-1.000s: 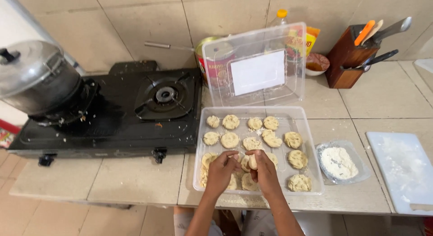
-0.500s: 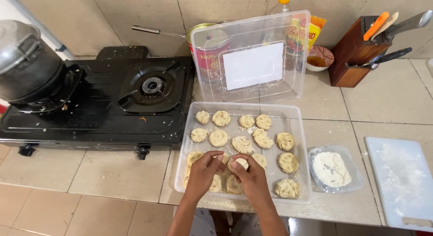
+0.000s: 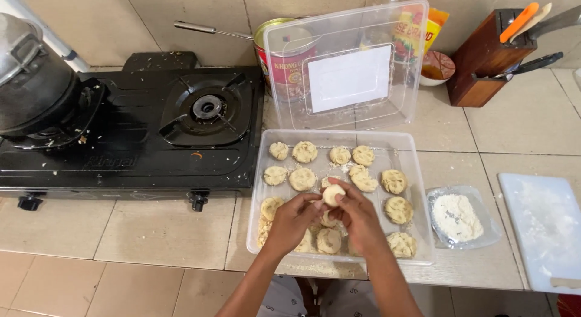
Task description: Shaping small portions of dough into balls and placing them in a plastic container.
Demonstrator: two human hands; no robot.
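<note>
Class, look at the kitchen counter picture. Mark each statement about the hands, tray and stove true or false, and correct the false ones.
1. Both hands hold one dough ball over the clear tray. True.
2. The tray's lid lies flat on the stove. False: the lid stands propped behind the tray.
3. The flour dish sits right of the tray. True.
4. The middle burner carries a pot. False: it is bare; the pot sits further left.

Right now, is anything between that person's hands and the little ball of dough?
No. Both the left hand and right hand already pinch the dough ball directly at their fingertips, above the clear tray of shaped dough pieces.
</note>
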